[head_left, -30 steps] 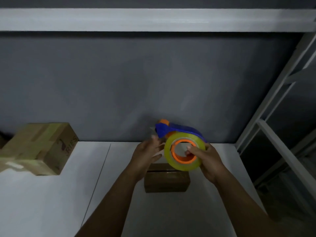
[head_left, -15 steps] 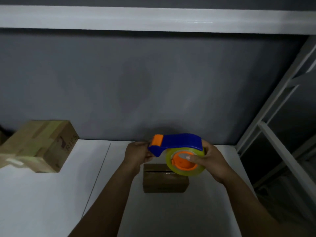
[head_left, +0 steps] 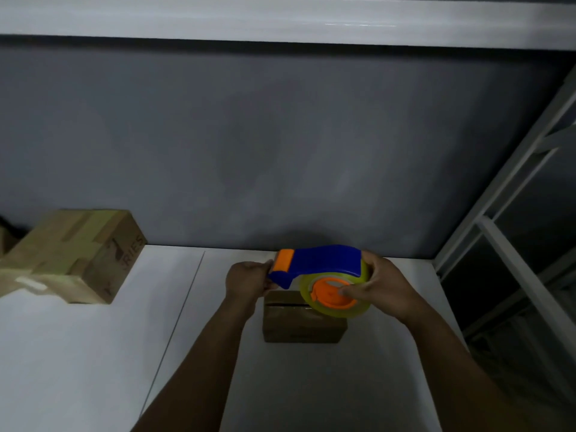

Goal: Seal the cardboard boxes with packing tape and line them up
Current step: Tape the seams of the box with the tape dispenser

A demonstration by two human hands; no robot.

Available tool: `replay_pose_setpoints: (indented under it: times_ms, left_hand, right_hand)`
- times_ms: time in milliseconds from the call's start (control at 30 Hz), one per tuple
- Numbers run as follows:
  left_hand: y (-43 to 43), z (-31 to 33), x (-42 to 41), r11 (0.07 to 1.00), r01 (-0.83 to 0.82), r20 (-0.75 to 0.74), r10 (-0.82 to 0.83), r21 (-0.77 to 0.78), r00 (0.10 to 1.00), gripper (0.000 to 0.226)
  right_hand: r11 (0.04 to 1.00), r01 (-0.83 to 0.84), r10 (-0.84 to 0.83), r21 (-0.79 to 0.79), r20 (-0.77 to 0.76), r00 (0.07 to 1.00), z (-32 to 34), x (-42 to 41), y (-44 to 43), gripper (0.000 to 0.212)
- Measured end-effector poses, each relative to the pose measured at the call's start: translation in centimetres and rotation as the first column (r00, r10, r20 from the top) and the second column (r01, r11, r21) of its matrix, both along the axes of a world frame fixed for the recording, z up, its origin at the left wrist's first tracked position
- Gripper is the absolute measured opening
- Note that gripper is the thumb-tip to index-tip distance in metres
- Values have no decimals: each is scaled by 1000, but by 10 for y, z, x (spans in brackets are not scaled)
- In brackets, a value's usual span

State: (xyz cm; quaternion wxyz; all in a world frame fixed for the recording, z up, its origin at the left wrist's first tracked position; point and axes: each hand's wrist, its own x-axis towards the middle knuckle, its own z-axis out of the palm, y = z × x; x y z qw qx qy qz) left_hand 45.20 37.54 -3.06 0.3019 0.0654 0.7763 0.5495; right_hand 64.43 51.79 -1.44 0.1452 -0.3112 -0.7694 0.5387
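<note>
While our right hand [head_left: 383, 288] grips the tape dispenser [head_left: 324, 263] over a cardboard box [head_left: 299, 322], our left hand [head_left: 246, 279] pinches the dispenser's left end.

**Materials / finish check**

Tape dispenser [head_left: 324, 260]: blue moulded plastic, smooth, low sheen, with an orange plastic nose and hub [head_left: 333, 296]. Tape roll [head_left: 338, 310]: yellowish translucent film, glossy. Small box [head_left: 299, 325]: brown cardboard, matt. Large box [head_left: 71, 254]: printed cardboard, with tape strips that look paler and smoother than the board. Table [head_left: 93, 353]: white, smooth, matt, one thin seam. Wall [head_left: 280, 135]: grey, matt, slightly mottled. Rack frame [head_left: 514, 169]: white-painted, looks like metal. Beam [head_left: 280, 17] overhead: white, faint gloss highlight.
</note>
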Motion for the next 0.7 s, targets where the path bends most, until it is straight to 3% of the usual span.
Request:
replay_pose_setpoints:
  times_ms: [167,400,533,700]
  left_hand:
    - [-7,-8,-2,1000,-7,7,8,-24,1000,25]
    - [-6,-13,-7,1000,7,32,-6,-30,999,29]
    - [-16,-23,-17,995,-45,-9,44,-90,999,31]
    - [-37,-37,-27,999,-16,79,13,44,997,18]
  right_hand:
    - [998,23,-26,50,58,998,-7,5,2,59]
    - [998,-57,56,20,8,998,-4,8,0,87]
    - [999,-45,44,-12,-57,997,-13,18,4,75]
    - [993,-10,4,114,52,999,-14,31,21,71]
